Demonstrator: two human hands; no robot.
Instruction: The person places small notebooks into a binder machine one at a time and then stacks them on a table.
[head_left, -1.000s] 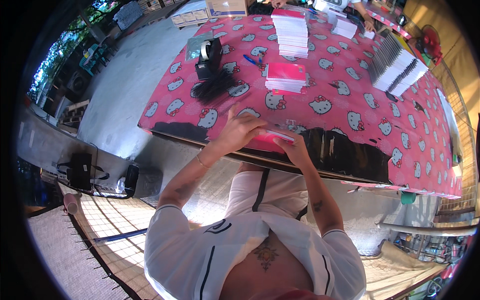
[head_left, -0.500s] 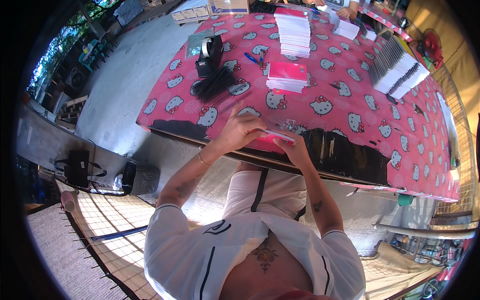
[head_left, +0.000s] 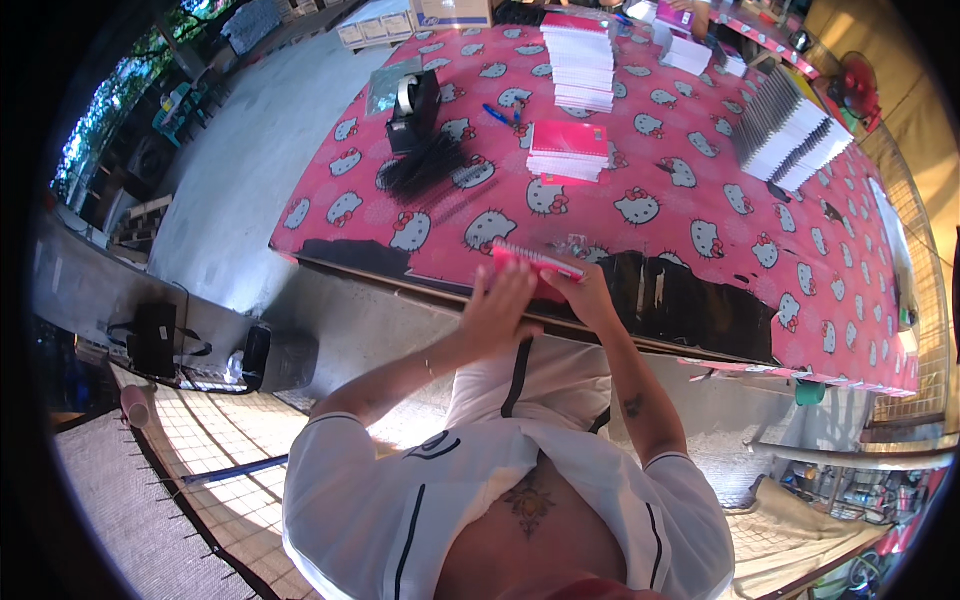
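A pink notebook (head_left: 541, 261) with a row of white coil or punched holes along its top edge is held tilted at the table's near edge. My right hand (head_left: 581, 292) pinches its right end, thumb on the near side. Against the notebook's near face lies my left hand (head_left: 502, 308), fingers stretched out and slightly blurred. Beyond them is a short stack of pink-covered notebooks (head_left: 568, 150). A heap of black binding coils (head_left: 428, 170) lies to the left, some strewn toward me.
A black tape dispenser (head_left: 414, 115) stands behind the coils. A blue-handled tool (head_left: 497, 114) lies near the middle. Taller notebook stacks (head_left: 580, 70) rise farther back, and black-spined ones (head_left: 795, 135) stand at right. A co-worker's hand (head_left: 697, 15) shows at the far side.
My left hand has come down and nearer from the notebook's upper left, its fingers now flat against the cover. The right hand keeps its hold. Across the table, the co-worker now holds a purple-pink item.
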